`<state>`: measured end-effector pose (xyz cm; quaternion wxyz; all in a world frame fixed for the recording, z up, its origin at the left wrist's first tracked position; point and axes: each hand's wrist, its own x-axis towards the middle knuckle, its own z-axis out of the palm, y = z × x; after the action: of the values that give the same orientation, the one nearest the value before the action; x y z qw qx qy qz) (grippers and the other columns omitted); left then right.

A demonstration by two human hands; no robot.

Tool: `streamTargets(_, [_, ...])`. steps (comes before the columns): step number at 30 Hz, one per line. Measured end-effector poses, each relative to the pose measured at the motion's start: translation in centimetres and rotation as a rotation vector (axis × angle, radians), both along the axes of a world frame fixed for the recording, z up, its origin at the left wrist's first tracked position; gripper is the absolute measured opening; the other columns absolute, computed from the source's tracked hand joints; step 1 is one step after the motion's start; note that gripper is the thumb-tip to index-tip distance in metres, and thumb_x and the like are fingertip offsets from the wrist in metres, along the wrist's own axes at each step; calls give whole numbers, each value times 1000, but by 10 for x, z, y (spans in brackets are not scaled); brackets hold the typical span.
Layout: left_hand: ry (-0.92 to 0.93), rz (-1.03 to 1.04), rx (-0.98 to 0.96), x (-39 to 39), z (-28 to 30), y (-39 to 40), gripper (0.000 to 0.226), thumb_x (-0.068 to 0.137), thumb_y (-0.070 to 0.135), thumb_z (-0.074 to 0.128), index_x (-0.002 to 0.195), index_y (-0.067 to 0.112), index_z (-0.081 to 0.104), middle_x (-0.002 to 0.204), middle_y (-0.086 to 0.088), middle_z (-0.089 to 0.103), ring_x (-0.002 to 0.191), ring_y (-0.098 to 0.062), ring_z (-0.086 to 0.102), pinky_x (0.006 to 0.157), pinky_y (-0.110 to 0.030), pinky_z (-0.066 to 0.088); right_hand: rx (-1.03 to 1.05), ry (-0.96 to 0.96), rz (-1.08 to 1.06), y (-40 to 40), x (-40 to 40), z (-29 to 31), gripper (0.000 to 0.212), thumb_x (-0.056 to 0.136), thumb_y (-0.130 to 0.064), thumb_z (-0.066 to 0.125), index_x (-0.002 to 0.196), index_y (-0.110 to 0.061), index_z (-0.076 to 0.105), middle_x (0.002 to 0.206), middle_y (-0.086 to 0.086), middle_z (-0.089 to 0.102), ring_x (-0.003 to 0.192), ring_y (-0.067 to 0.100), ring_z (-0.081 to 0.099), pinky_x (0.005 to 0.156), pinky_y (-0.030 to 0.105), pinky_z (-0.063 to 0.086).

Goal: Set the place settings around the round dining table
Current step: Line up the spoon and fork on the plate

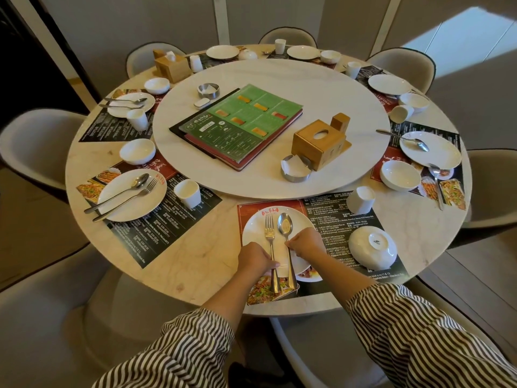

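At the near edge of the round table (195,261) a white plate (253,233) lies on a printed placemat (335,219). A fork (270,236) and a spoon (285,225) rest side by side on the plate, handles toward me. My left hand (256,260) pinches the fork's handle. My right hand (306,243) pinches the spoon's handle. An upturned white bowl (373,247) and an upturned white cup (361,200) stand on the mat to the right of the plate.
A marble turntable (321,93) in the middle carries a green menu (240,121), a wooden tissue box (319,144) and metal ashtrays. Other settings with plates, bowls, cups and cutlery ring the table. Grey chairs (36,141) surround it.
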<state>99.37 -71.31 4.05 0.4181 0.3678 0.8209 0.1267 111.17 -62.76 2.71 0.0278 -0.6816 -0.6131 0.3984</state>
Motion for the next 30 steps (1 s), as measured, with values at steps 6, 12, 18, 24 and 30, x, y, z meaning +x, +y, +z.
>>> streamTargets(6, [-5,-1,1,1,1,-2,27,77,36,78,84,10,76,78,-2,75,74,-13,72,86,-33,56,18,4,20,-1,3,-3,25,81,-29,75,94,-8,71,81,7,71,77,19,69,71,30,57])
streamTargets(12, [8,3,13,3,4,-4,27,77,36,78,86,10,76,80,-3,74,78,-15,71,86,-34,56,31,-7,43,0,5,-4,22,82,-29,74,90,-8,71,80,7,71,76,19,69,68,28,56])
streamTargets(18, [6,-4,21,4,5,-5,26,78,35,77,85,10,75,81,-3,74,79,-15,71,87,-33,55,65,-26,97,0,4,-5,19,84,-28,71,84,-9,70,76,5,69,71,17,66,65,27,54])
streamTargets(24, [10,5,52,3,0,-7,26,79,34,76,86,9,75,80,-3,74,76,-14,70,84,-31,56,107,-42,119,-2,6,-5,21,85,-29,70,80,-8,71,73,3,68,65,15,64,62,29,55])
streamTargets(30, [130,120,272,-9,5,-14,20,83,33,72,90,13,72,88,-2,71,74,-10,59,65,-20,45,272,-19,39,-3,25,7,26,91,-28,64,113,-16,68,110,1,68,95,17,64,72,28,50])
